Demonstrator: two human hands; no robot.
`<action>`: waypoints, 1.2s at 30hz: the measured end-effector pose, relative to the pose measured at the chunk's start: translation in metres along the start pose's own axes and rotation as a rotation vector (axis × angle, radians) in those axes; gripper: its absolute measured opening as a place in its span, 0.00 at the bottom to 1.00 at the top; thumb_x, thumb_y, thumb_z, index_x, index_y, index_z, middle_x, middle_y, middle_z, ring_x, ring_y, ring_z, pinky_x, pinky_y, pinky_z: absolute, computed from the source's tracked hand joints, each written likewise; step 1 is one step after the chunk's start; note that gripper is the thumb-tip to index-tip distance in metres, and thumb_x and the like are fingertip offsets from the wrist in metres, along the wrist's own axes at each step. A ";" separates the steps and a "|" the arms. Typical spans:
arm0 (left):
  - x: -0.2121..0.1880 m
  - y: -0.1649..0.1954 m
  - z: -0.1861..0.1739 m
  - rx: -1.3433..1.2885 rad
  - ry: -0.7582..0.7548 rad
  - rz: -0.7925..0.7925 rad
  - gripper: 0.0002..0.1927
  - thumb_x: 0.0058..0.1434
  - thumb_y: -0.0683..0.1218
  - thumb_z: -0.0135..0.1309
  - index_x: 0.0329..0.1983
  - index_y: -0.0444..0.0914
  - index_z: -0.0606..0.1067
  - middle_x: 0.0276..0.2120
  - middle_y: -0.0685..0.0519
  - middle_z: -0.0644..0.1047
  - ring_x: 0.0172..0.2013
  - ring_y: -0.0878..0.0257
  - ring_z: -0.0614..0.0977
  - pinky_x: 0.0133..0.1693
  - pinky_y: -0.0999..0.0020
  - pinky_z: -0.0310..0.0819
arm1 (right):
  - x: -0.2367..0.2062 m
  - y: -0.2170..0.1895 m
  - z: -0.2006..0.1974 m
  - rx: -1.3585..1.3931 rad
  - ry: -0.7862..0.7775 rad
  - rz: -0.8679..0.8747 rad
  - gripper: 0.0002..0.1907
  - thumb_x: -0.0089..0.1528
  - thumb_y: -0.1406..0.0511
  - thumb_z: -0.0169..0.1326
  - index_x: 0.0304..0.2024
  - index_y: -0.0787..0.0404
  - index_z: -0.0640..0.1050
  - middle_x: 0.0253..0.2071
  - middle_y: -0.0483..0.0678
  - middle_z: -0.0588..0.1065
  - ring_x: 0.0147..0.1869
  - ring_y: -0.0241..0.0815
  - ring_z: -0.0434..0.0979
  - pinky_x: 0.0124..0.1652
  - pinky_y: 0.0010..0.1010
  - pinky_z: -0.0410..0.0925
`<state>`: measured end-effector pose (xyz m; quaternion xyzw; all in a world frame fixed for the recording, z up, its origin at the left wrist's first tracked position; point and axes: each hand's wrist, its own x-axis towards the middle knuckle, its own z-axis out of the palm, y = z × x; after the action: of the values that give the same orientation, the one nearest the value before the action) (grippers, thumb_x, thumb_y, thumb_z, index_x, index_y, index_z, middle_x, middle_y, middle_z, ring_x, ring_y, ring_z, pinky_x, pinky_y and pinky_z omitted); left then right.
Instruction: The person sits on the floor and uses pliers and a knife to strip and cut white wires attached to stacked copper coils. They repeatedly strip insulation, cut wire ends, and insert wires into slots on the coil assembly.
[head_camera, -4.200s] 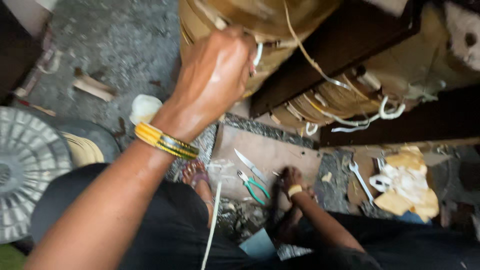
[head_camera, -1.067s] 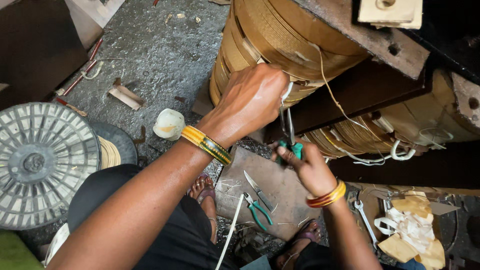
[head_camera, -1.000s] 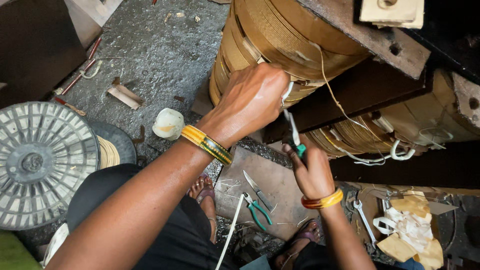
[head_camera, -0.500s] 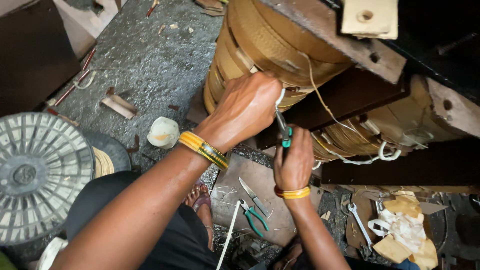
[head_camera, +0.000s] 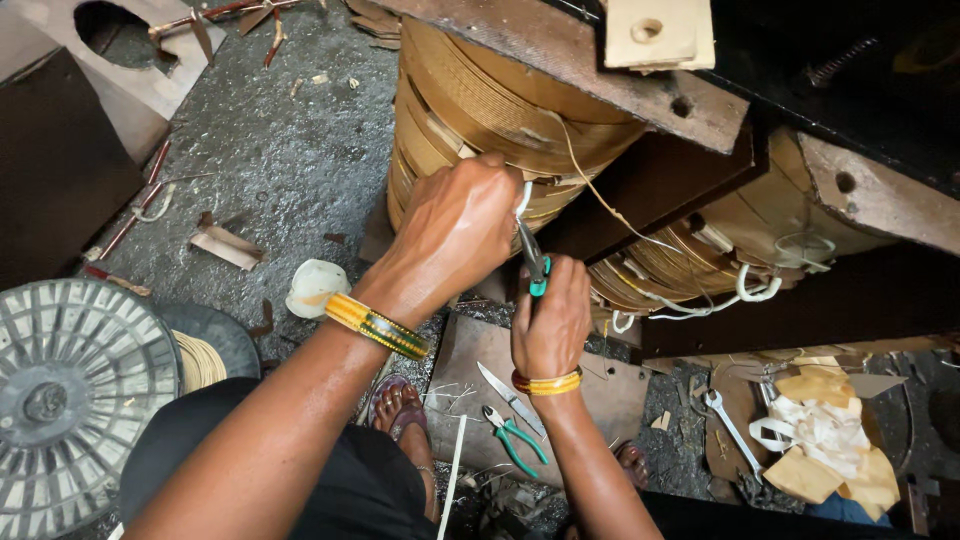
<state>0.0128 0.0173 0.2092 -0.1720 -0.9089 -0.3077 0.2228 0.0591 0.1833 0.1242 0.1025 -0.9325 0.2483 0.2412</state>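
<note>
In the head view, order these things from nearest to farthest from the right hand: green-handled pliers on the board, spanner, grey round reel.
From the right hand:
1. Green-handled pliers, just below on the board.
2. Spanner, lower right.
3. Grey round reel, far left.

Wound coil (head_camera: 480, 110) sits at upper centre, a second coil (head_camera: 690, 255) to its right; both hands meet at frame centre against the first coil, left hand (head_camera: 455, 230) above right hand (head_camera: 550, 320); spool (head_camera: 70, 390) lies lower left; pliers (head_camera: 515, 440) lie below the hands; spanner (head_camera: 730, 425) lower right.
</note>
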 end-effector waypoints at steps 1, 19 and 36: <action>0.000 0.000 0.000 -0.002 -0.005 -0.006 0.05 0.53 0.38 0.54 0.25 0.30 0.77 0.32 0.35 0.78 0.32 0.36 0.82 0.35 0.45 0.77 | 0.000 0.000 0.001 0.004 -0.002 0.005 0.16 0.57 0.73 0.56 0.47 0.69 0.69 0.44 0.63 0.68 0.49 0.66 0.69 0.48 0.53 0.64; 0.001 0.002 0.000 -0.005 0.001 -0.020 0.03 0.51 0.38 0.56 0.25 0.31 0.76 0.31 0.37 0.78 0.32 0.36 0.82 0.33 0.45 0.76 | -0.006 -0.007 0.014 0.058 -0.021 0.090 0.14 0.65 0.66 0.57 0.40 0.68 0.66 0.35 0.63 0.69 0.39 0.67 0.70 0.39 0.54 0.63; 0.000 0.001 0.001 -0.008 -0.004 -0.007 0.03 0.52 0.37 0.55 0.28 0.31 0.77 0.31 0.38 0.78 0.32 0.37 0.82 0.35 0.46 0.76 | -0.021 -0.024 0.018 1.033 -0.351 0.445 0.14 0.69 0.60 0.51 0.36 0.66 0.74 0.26 0.45 0.72 0.29 0.38 0.71 0.30 0.30 0.65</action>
<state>0.0128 0.0190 0.2089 -0.1703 -0.9088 -0.3117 0.2190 0.0774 0.1551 0.1103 0.0482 -0.7158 0.6944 -0.0557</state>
